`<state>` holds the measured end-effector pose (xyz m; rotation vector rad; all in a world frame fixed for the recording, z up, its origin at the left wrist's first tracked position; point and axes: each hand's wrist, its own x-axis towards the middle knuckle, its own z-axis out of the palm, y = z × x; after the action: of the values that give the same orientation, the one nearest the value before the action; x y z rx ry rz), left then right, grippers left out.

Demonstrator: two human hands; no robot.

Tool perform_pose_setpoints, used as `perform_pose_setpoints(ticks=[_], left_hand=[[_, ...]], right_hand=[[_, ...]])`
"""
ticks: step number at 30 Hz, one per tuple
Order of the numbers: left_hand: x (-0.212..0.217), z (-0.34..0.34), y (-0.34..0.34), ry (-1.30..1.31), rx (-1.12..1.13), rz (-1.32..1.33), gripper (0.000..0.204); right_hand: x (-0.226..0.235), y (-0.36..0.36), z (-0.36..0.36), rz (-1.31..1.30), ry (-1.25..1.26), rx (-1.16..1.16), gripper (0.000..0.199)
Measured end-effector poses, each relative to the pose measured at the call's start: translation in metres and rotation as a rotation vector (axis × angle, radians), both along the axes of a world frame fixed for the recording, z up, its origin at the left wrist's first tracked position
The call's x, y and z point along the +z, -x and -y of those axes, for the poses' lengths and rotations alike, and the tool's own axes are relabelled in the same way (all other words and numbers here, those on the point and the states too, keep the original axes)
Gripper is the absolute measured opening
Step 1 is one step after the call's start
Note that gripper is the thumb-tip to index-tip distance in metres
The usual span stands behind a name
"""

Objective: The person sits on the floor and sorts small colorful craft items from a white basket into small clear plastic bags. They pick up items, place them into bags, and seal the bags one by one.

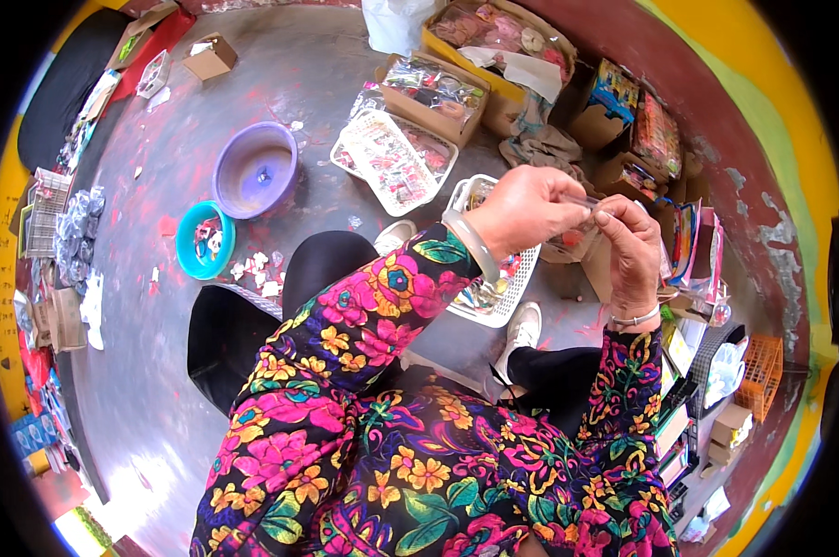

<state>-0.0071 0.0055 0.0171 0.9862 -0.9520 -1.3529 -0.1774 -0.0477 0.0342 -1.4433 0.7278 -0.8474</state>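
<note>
My left hand [527,210] and my right hand [629,249] meet in front of me, both pinching a small clear plastic packet [582,202] between their fingertips. A pale bangle sits on my left wrist and a thin bracelet on my right. Below the hands lies a white mesh basket [520,276] with small wrapped items, partly hidden by my left forearm. My sleeves are dark with bright flowers.
On the grey floor stand another white basket [393,160] of packets, a purple basin [255,169], a teal bowl [204,240], and cardboard boxes [435,96] of goods. More boxes and an orange crate [762,373] crowd the right side. A black stool [226,336] is at lower left.
</note>
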Motion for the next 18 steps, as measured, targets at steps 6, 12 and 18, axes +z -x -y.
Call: perform_pose_setpoints(ticks=[6, 12, 18], left_hand=[[-0.009, 0.005, -0.001, 0.072, 0.005, 0.174, 0.012], [0.008, -0.006, -0.001, 0.028, 0.047, 0.361, 0.012], [-0.002, 0.005, -0.005, 0.013, -0.047, 0.046, 0.014]], right_hand=[[0.001, -0.004, -0.003, -0.042, -0.005, -0.013, 0.007], [-0.005, -0.003, -0.003, -0.008, 0.066, 0.052, 0.007], [-0.006, -0.011, -0.007, 0.127, -0.223, -0.036, 0.009]])
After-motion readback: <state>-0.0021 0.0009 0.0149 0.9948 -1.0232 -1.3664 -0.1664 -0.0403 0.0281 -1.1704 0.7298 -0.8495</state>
